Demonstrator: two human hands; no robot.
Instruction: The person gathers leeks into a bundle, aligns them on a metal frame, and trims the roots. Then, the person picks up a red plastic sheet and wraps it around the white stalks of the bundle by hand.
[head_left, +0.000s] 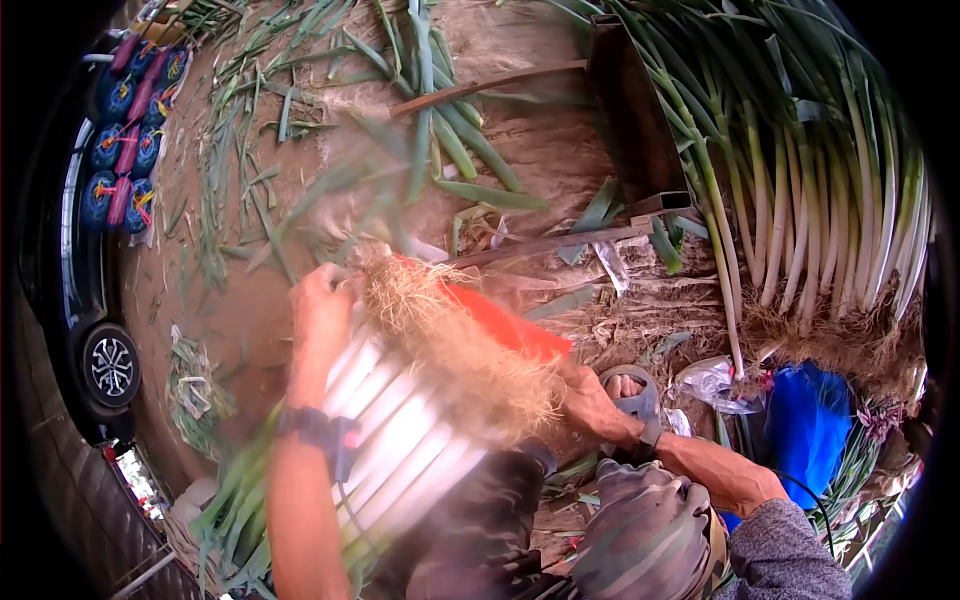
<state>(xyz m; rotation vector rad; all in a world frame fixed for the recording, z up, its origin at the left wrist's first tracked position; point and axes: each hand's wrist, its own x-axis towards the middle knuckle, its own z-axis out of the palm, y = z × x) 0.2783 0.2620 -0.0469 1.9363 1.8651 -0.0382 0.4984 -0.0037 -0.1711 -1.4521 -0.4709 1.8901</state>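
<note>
A bundle of long green onions [405, 400] lies tilted across my lap, white stalks side by side and green leaves toward the lower left. Its shaggy roots [450, 340] face up and right, blurred by motion. My left hand [325, 300] is closed at the bundle's upper left, beside the roots; what its fingers hold is hidden. Behind the roots stretches a flat red strip [510, 328], maybe cloth or plastic. My right hand [592, 402] is closed at the strip's lower right end, gripping it, with the fingers partly hidden.
More green onions [800, 200] stand in a thick row at right. A metal frame [635, 110] with bars sits ahead. Loose leaves [470, 140] litter the dirt ground. A blue bag [808, 415] and clear plastic [720, 385] lie at right; a car [85, 300] is parked at left.
</note>
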